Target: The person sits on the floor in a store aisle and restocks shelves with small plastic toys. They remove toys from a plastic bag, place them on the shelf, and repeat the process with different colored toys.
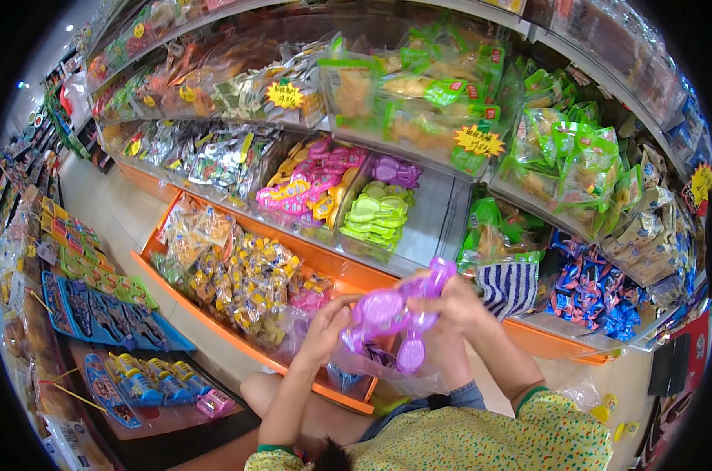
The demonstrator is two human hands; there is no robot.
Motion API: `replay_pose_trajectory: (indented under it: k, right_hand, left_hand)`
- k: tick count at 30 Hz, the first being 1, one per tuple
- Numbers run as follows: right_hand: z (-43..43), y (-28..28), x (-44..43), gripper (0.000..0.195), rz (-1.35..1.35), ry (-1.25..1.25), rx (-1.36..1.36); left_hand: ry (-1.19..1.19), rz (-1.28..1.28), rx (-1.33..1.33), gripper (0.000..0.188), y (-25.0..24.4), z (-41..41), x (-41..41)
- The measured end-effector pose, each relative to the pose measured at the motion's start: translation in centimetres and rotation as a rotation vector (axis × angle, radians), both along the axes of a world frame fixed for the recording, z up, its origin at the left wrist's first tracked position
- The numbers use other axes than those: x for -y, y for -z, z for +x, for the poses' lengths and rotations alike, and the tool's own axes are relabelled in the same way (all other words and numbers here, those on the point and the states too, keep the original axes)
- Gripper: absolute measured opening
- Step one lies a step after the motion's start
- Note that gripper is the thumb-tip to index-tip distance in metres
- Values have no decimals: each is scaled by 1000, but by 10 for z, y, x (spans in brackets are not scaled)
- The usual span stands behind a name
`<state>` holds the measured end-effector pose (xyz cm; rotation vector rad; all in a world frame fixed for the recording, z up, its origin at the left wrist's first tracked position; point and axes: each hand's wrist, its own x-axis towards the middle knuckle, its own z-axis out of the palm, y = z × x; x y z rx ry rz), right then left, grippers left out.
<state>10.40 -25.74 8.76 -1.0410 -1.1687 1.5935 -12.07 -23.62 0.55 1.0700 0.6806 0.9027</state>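
Note:
Several purple plastic packs (382, 309), shaped like small rackets or spoons, are between my hands above a clear plastic bag (417, 380). My right hand (450, 303) is closed around some of them. The fingers of my left hand (332, 324) touch the left side of the bunch; whether they grip a pack is hard to tell. Past my hands, a shelf bin holds a stack of green packs (376, 215) of similar shape, with purple ones (396, 171) behind. Pink and yellow packs (311, 182) fill the neighbouring bin.
An orange tray (261, 350) of wrapped snacks stands below the shelves. A striped cloth (509, 288) hangs at the right shelf edge, near blue and pink wrapped sweets (594, 294). To the left is a display of blister-packed items (114, 315). Clear dividers separate the bins.

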Motion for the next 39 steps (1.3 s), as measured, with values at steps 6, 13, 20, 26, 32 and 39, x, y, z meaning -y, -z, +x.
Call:
replay_pose_trajectory:
  k: [6, 13, 20, 26, 32, 39]
  right_hand:
    - [-10, 5, -36, 30, -278, -28, -391]
    - [-18, 12, -42, 31, -350, -364, -55]
    - [-38, 7, -42, 29, -248, -388, 38]
    - [-54, 5, -29, 31, 81, -196, 623]
    - [-76, 20, -11, 26, 176, 33, 638]
    - [-86, 30, -5, 26, 575, 374, 888]
  left_hand:
    - [203, -232, 352, 73, -2, -1, -18]
    - [392, -466, 298, 88, 12, -7, 2]
    - [541, -484, 310, 74, 7, -12, 14]
    - [451, -578, 287, 53, 16, -7, 19]
    - [358, -582, 97, 39, 11, -10, 30]
    - [258, -610, 152, 35, 57, -6, 25]
